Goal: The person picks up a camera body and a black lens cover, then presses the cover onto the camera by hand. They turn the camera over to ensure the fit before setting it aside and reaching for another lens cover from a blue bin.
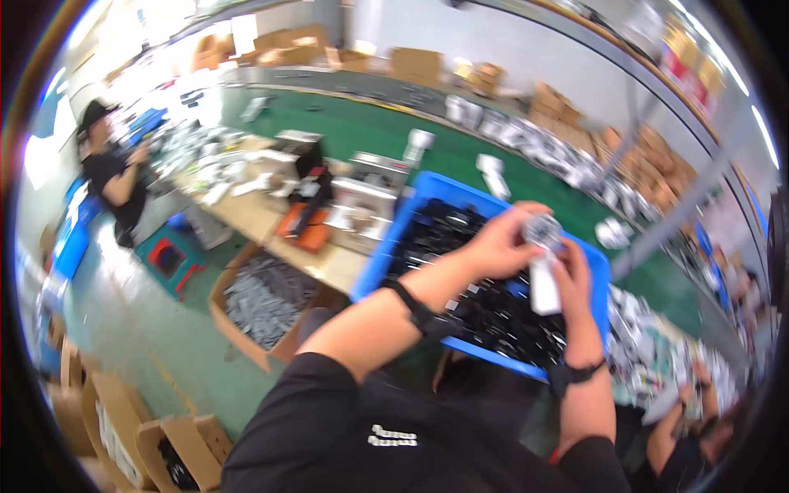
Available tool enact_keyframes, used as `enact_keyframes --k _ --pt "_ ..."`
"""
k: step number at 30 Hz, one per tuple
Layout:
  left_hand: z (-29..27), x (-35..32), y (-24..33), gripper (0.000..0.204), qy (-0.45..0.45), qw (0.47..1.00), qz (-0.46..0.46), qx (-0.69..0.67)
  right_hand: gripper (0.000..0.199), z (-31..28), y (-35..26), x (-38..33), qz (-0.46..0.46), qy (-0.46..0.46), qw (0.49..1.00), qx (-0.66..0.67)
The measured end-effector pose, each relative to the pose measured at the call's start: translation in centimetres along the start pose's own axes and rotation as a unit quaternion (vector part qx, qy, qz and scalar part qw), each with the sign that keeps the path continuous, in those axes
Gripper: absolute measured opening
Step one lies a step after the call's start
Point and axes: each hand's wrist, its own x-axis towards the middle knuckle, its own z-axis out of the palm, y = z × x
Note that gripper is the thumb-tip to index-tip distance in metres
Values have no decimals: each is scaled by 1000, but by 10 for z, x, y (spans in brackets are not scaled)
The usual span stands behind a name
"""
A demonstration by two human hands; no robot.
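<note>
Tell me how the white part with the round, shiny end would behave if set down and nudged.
The white part is probably stiff, as it looks straight and moulded. It seems light: the left hand and right hand appear to hold it delicately. It may rock, since its round, shiny end looks wider than the rest.

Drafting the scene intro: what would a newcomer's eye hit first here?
Probably the bright blue bin right of centre, filled with small black parts. Over it, the left hand and right hand hold a white device with a shiny round end. Beyond stretches a long green surface, with a few white pieces on it.
</note>
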Motion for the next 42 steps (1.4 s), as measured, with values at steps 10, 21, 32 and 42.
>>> enact_keyframes --k 10,21,32,42 --pt "-2 8 7 87 -54 981 -105 -155 52 15 -37 -8 24 -98 994 -31" --pt "-14 9 19 60 -76 981 -151 -95 47 -2 -43 -9 50 -111 991 -48" --pt "-20 16 39 61 -197 948 -172 182 44 -20 -34 -6 108 -216 970 18" --pt "-13 12 35 49 -158 947 34 277 42 -14 -39 -9 107 -230 965 70"
